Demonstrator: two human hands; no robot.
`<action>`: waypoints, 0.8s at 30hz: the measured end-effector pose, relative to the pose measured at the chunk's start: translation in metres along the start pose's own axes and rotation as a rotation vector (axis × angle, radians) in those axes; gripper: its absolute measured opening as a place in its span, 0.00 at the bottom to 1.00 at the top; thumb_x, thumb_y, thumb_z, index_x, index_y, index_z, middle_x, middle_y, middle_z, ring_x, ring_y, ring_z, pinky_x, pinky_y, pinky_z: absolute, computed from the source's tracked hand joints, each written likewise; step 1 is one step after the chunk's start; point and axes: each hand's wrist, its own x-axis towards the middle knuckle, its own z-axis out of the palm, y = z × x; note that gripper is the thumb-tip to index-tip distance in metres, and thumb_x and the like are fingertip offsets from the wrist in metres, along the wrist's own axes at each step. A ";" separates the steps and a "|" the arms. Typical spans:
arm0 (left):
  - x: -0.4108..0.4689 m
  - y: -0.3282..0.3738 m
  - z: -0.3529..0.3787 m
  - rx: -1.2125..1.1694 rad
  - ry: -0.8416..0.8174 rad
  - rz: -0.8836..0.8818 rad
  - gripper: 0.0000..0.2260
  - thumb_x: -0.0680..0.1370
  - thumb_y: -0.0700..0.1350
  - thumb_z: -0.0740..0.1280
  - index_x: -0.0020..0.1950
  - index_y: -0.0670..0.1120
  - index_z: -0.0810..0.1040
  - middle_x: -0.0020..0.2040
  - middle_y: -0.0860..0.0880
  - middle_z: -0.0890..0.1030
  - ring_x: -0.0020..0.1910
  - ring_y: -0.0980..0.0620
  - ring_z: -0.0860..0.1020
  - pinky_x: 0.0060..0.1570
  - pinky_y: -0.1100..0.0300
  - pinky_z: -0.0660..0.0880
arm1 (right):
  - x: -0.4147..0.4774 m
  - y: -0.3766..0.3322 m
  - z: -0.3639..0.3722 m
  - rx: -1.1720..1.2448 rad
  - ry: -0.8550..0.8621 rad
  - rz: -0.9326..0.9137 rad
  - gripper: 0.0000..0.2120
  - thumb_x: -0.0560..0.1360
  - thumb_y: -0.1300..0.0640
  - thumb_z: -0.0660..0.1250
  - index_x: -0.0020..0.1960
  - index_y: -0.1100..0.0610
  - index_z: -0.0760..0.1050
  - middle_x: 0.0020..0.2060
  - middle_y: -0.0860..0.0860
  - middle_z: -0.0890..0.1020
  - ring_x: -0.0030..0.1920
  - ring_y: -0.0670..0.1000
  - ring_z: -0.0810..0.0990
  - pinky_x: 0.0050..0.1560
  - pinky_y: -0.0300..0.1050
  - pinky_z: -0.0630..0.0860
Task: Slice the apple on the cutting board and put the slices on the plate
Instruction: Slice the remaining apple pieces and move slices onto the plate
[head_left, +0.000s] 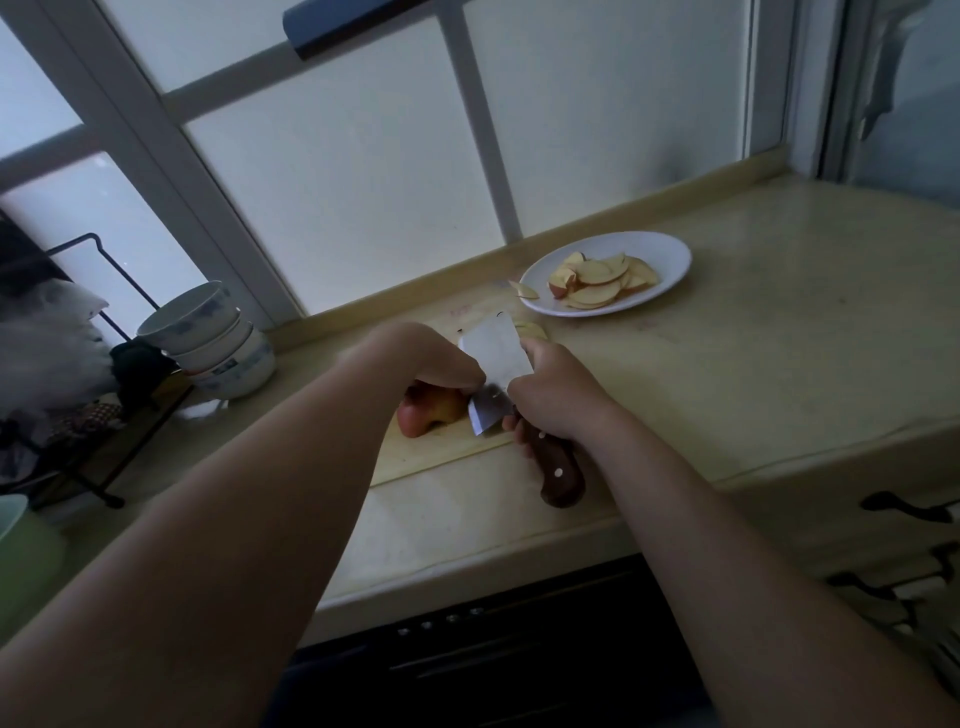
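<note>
The apple (428, 410), a red and yellow chunk, sits on the near left part of the board (415, 457), a pale board lying on the counter (779, 338). The left hand (421, 358) comes down on top of the apple, its fingers curled together over the fruit and pressing it; the fingertips are hidden against the blade, so how they lie cannot be told exactly. The knife (498, 364), a broad cleaver, stands just right of the apple with its flat side touching the left hand's knuckles and its edge down toward the board. The right hand (556, 395) is wrapped tight around the top of the dark wooden handle (558, 475), which sticks out past the board's near edge toward the person. A slice (530, 328) lies on the board just beyond the blade, partly hidden. Another slice (523, 290) rests at the far end of the board, beside the plate (670, 254). The white plate sits on the counter to the far right and holds a heap of slices (602, 280). At the far left, stacked bowls (208, 338) lean near a black wire rack (111, 280), under the frosted window (363, 156).
</note>
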 end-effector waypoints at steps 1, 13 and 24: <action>0.001 0.001 0.000 -0.015 -0.009 -0.004 0.11 0.81 0.52 0.62 0.49 0.45 0.73 0.40 0.44 0.74 0.35 0.48 0.73 0.35 0.57 0.69 | 0.001 0.001 0.000 -0.004 0.007 0.002 0.39 0.68 0.56 0.59 0.80 0.53 0.62 0.62 0.59 0.79 0.52 0.58 0.78 0.45 0.50 0.80; 0.002 -0.006 -0.006 -0.009 -0.010 0.015 0.11 0.80 0.52 0.62 0.47 0.44 0.72 0.41 0.44 0.71 0.34 0.46 0.68 0.37 0.57 0.66 | -0.001 0.002 -0.001 0.019 0.016 -0.008 0.37 0.72 0.58 0.60 0.81 0.52 0.61 0.62 0.58 0.79 0.50 0.56 0.79 0.44 0.50 0.82; -0.004 -0.001 -0.003 0.028 0.016 0.029 0.11 0.81 0.51 0.60 0.46 0.44 0.72 0.36 0.45 0.73 0.28 0.48 0.70 0.31 0.60 0.67 | -0.001 0.000 0.000 0.011 0.011 -0.020 0.37 0.72 0.59 0.60 0.81 0.50 0.62 0.66 0.61 0.79 0.50 0.57 0.79 0.43 0.49 0.80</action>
